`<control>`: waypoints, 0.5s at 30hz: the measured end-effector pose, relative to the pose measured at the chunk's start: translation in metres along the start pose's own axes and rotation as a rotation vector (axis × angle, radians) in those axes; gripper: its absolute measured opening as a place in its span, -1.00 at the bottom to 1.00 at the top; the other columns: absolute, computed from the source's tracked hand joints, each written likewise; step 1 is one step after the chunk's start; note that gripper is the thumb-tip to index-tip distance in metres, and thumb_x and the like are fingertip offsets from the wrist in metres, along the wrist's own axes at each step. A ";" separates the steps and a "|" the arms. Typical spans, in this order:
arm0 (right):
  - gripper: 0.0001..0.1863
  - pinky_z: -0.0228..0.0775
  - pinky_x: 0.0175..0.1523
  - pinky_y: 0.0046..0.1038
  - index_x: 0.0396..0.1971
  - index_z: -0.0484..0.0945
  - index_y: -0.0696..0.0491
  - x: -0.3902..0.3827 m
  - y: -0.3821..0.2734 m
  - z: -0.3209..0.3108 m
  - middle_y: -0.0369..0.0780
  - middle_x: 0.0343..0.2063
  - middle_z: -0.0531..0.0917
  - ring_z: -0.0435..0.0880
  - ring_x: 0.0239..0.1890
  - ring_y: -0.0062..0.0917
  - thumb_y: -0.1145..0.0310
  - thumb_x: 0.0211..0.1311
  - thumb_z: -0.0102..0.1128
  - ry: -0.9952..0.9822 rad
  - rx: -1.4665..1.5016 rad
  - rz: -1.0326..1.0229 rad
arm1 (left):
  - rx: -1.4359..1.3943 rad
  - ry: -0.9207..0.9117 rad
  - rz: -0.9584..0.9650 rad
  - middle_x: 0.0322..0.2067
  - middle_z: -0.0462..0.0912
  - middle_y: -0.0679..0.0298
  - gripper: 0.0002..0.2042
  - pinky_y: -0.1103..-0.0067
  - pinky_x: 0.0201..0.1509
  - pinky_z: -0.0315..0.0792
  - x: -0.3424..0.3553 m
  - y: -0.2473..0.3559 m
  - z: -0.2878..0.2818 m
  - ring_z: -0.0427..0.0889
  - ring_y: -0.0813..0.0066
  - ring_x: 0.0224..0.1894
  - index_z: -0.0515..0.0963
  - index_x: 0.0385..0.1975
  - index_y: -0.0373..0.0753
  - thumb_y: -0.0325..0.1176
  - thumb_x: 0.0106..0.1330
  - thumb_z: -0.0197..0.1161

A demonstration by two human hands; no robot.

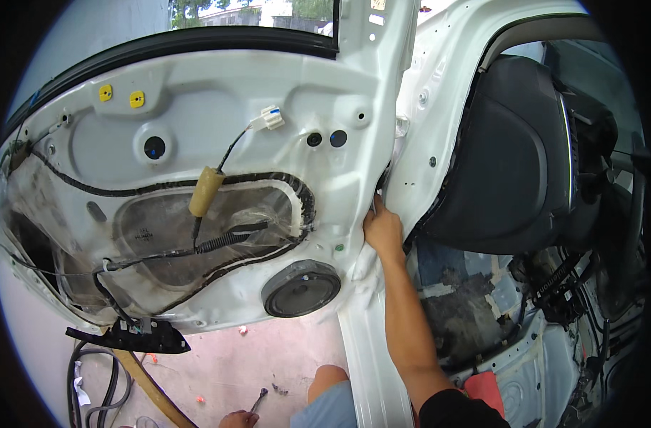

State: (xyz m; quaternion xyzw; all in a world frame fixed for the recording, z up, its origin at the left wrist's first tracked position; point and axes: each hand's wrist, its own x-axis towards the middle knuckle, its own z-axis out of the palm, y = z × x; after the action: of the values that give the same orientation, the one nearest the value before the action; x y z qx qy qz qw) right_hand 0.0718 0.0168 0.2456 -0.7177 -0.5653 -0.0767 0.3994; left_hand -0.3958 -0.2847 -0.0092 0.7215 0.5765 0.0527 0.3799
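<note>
My right hand point(384, 227) reaches into the narrow gap between the stripped white car door point(218, 78) and the body pillar point(429, 135). Its fingers are curled at the door's hinge-side edge, and what they hold, if anything, is hidden. Low in the view, my left hand point(237, 419) is partly cut off by the lower edge. Closed fingers there grip a thin dark tool with a knobbed end point(260, 399). A round black speaker point(301, 288) sits in the door, left of my right forearm.
A white connector point(271, 118) and a foam-wrapped cable point(207, 191) hang over the door's plastic film. A black switch panel point(136, 335) dangles from the lower door. Black hoses point(104, 378) lie on the floor point(268, 349). Right of the pillar is a dark seat point(507, 157).
</note>
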 end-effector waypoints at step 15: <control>-0.46 0.51 -0.10 0.08 0.22 0.51 0.10 -0.004 0.001 0.001 0.25 -0.40 0.66 0.68 -0.30 0.20 0.30 0.22 0.06 0.001 0.003 0.002 | 0.124 -0.069 -0.068 -0.18 0.73 0.02 -0.60 0.20 0.09 0.53 0.007 -0.014 0.009 0.68 -0.04 -0.07 0.74 -0.16 -0.16 -0.01 0.44 0.07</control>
State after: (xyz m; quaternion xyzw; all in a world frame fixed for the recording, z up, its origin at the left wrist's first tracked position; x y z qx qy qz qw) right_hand 0.0711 0.0141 0.2423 -0.7177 -0.5644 -0.0758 0.4008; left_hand -0.4001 -0.2827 -0.0267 0.7250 0.5895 -0.0211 0.3556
